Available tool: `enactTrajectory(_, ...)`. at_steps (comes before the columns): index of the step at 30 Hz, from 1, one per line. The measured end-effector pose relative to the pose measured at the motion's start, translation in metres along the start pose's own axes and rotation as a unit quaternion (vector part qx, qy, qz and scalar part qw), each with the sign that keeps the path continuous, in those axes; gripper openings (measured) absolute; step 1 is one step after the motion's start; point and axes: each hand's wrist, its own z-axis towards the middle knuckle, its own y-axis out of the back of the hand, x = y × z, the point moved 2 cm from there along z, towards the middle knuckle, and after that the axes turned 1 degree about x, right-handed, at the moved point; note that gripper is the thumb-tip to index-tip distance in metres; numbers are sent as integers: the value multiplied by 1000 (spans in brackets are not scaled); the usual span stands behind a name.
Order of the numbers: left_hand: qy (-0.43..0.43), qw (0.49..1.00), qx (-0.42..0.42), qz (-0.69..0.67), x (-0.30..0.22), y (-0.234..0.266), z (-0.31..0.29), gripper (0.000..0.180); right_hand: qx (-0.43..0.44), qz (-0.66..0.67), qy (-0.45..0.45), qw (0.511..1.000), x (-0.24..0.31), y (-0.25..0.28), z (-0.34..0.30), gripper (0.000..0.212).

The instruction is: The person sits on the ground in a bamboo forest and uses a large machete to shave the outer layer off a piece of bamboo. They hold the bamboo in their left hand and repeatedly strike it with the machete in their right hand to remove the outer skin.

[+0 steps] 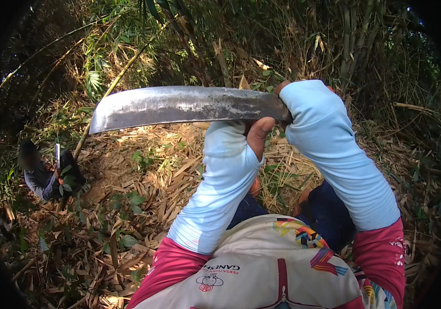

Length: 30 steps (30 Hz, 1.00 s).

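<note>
A machete with a broad, worn steel blade is held up crosswise before me. Its squared tip points left, and its base ends by my right wrist. My right hand is closed at the handle end; the pale blue sleeve hides most of that hand and the handle. From below, my left hand meets the blade near its base. Its thumb presses up at the lower edge, while the other fingers are hidden behind the steel and the cuff.
At the left, another person sits low among the plants, holding a pale upright blade-like thing. Dry bamboo leaves litter the ground. A slanting bamboo stem rises behind the machete's tip, and dense bamboo clumps stand ahead.
</note>
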Motion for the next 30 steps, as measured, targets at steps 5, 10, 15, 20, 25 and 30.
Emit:
enactTrajectory(5,-19,1000,-1,-7,-2,0,3,39,-5,16,-13,1000,1,-4,1,10)
enactTrajectory(10,-8,1000,-9,-18,0,2,7,39,-11,39,-21,999,4,-9,4,9)
enactTrajectory(15,-27,1000,-10,-11,-1,5,11,42,-11,48,-38,998,7,-13,6,22)
enactTrajectory(20,-28,999,-25,-35,4,10,15,50,23,64,-84,994,19,-16,12,27)
enactTrajectory(25,-31,998,-48,-27,3,14,16,53,31,83,-105,990,25,-20,17,25)
enactTrajectory(30,4,997,-71,-16,-6,16,17,53,-22,159,-147,976,27,-32,10,24)
